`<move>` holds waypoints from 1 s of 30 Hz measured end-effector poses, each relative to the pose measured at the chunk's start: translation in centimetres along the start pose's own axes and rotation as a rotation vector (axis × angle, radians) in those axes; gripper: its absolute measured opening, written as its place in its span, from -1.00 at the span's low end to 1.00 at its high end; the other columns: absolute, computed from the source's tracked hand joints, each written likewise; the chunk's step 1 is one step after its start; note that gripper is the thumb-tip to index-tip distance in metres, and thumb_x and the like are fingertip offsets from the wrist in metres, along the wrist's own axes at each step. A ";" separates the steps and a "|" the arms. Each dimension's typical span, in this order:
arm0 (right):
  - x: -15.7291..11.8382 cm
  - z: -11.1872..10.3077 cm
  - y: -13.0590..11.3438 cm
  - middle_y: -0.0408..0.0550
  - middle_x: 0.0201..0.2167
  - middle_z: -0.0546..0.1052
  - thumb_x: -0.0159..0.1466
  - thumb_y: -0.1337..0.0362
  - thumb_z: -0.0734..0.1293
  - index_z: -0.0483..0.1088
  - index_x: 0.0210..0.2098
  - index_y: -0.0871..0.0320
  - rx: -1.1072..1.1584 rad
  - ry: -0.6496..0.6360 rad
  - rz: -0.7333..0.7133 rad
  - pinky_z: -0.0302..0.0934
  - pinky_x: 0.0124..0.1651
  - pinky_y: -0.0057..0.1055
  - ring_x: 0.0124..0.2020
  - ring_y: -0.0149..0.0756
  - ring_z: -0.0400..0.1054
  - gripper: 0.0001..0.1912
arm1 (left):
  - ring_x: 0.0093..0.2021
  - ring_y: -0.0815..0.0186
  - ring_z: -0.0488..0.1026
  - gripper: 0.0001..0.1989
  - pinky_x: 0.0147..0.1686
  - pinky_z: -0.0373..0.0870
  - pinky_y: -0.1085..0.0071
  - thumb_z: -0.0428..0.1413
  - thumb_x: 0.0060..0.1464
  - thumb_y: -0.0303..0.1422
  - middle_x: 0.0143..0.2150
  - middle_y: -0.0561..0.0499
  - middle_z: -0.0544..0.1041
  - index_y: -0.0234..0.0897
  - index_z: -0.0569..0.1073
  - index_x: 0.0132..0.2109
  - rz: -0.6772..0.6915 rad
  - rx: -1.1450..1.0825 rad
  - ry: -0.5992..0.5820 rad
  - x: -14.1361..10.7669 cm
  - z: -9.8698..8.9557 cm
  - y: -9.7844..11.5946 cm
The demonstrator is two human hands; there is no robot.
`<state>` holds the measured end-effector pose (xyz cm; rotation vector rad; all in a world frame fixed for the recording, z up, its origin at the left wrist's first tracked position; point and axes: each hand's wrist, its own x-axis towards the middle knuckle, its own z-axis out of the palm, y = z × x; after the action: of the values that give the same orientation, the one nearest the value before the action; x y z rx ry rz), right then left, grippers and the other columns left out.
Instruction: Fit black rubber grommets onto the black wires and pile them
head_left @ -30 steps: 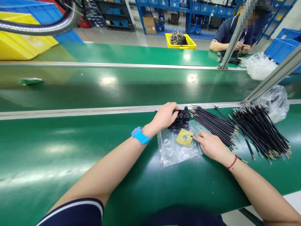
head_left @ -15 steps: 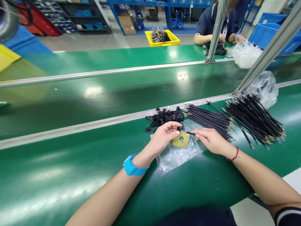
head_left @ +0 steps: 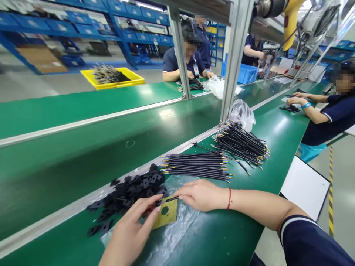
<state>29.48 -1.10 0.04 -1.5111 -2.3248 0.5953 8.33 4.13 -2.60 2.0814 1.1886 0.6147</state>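
Observation:
My left hand pinches a small black part, mostly hidden by the fingertips. My right hand grips a short black cable whose far end meets that part; whether it goes inside I cannot tell. Just below the fingertips lies a yellow square plate with a round hole, on a clear plastic bag. Beyond my left hand spreads a heap of flat black parts with holes. A row of black cables with coloured wire ends lies beyond my right hand.
A bigger cable pile and a crumpled plastic bag sit by a metal post. A metal rail edges the green bench. Co-workers sit across and at right. A yellow bin stands on the far side.
The view has swung to the right, bringing more co-workers into sight. Both hands stay close together, still holding the small black part and the cable.

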 end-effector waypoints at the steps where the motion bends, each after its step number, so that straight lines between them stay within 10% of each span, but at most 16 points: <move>1: 0.0 0.0 -0.2 -0.06 -0.08 0.52 0.33 0.33 0.11 0.38 0.01 0.14 0.002 -0.008 0.004 0.22 -0.04 -0.47 -0.09 -0.37 0.39 -0.67 | -0.29 0.22 0.47 -0.68 -0.38 0.41 0.43 0.04 0.01 -0.14 -0.27 -0.01 0.50 -0.15 0.50 -0.14 -0.006 0.001 -0.011 -0.1 0.0 -0.1; 9: 0.0 0.4 -0.4 -0.10 -0.11 0.51 0.33 0.27 0.14 0.36 -0.01 0.09 -0.115 0.027 -0.035 0.26 -0.20 -0.46 -0.11 -0.37 0.38 -0.71 | -0.17 0.21 0.49 -0.66 -0.26 0.46 0.43 0.21 -0.15 -0.13 -0.22 0.04 0.57 -0.08 0.54 -0.16 -0.317 -0.419 -0.022 -0.2 0.0 0.8; 18: -0.1 1.6 0.0 -0.11 -0.31 0.51 0.36 0.18 0.09 0.37 -0.16 0.13 -0.307 0.159 -0.105 0.23 -0.39 -0.47 -0.33 -0.39 0.38 -0.72 | -0.53 0.40 0.41 -0.50 -0.49 0.42 0.58 0.41 -0.71 -0.23 -0.55 0.07 0.50 -0.29 0.53 -0.45 -0.698 -0.934 0.081 -0.2 1.6 2.9; 24: -0.3 0.6 -0.3 -0.15 -0.26 0.54 0.36 0.16 0.08 0.39 -0.21 0.10 -0.267 0.006 -0.072 0.17 -0.42 -0.47 -0.34 -0.39 0.39 -0.71 | -0.49 0.37 0.42 -0.55 -0.47 0.43 0.55 0.41 -0.65 -0.17 -0.51 0.01 0.54 -0.31 0.54 -0.50 -0.604 -0.869 0.043 -0.6 1.9 2.6; 30: -0.3 -0.9 -0.8 -0.14 -0.29 0.56 0.35 0.18 0.11 0.43 -0.20 0.12 -0.112 -0.199 -0.018 0.15 -0.31 -0.49 -0.29 -0.37 0.39 -0.71 | -0.37 0.22 0.50 -0.65 -0.35 0.49 0.42 0.31 -0.36 -0.04 -0.37 -0.05 0.58 -0.23 0.56 -0.49 -0.207 -0.524 0.041 -1.2 1.9 1.6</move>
<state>29.39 -1.45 1.15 -1.5406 -2.5578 0.6471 9.97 1.93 -2.84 1.4954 1.1034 0.7749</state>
